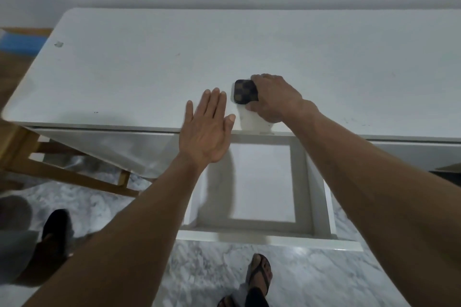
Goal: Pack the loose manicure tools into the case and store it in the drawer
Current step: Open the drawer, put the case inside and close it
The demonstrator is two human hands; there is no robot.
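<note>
**Case closed on desk, drawer open**

1 case (245,91): small, rounded corners, brown checkered cover, lying on the white desk top (139,70) near the front edge. Right hand (270,98) curled around its right side, fingers partly hidden behind it, so probably gripping. Left hand (208,129) flat, fingers spread, holding nothing. 1 white drawer (262,182) pulled out below. Marble-pattern floor, 2 sandalled feet.

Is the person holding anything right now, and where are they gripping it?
The right hand grips the checkered case by its right side, on the table. The left hand is open, holding nothing.
</note>
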